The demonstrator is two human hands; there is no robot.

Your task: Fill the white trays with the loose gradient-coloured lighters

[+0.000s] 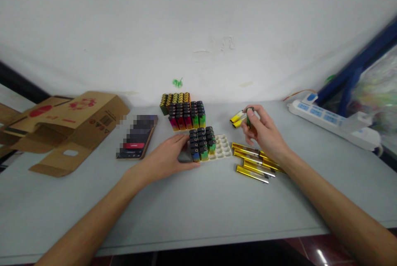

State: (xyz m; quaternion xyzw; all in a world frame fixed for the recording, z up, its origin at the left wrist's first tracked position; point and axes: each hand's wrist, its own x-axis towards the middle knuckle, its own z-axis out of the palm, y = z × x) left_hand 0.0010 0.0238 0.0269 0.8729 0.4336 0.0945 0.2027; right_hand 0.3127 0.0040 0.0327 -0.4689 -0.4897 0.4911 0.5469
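My left hand (pixel 166 154) spans the left end of a cream moulded tray (pixel 221 148), thumb along the front edge and fingers behind. Several lighters (pixel 203 144) with black tops and green or blue bodies stand upright in the tray's left part. Bare pockets show on its right. To the right of the tray and above the table, my right hand (pixel 263 129) pinches a lighter (pixel 249 113), mostly covered by the fingers. Below that hand lie several gold-and-silver lighters (pixel 252 173). Two more yellow-and-silver ones (pixel 237 119) lie just beyond it.
Behind the tray stand packed groups of pink and green lighters (pixel 186 117) and gold-topped lighters (pixel 175 99). A phone (pixel 138 135) lies to the left, beside an opened cardboard box (pixel 89 121). A white power strip (pixel 331 119) sits at the right, near a blue frame (pixel 366 67).
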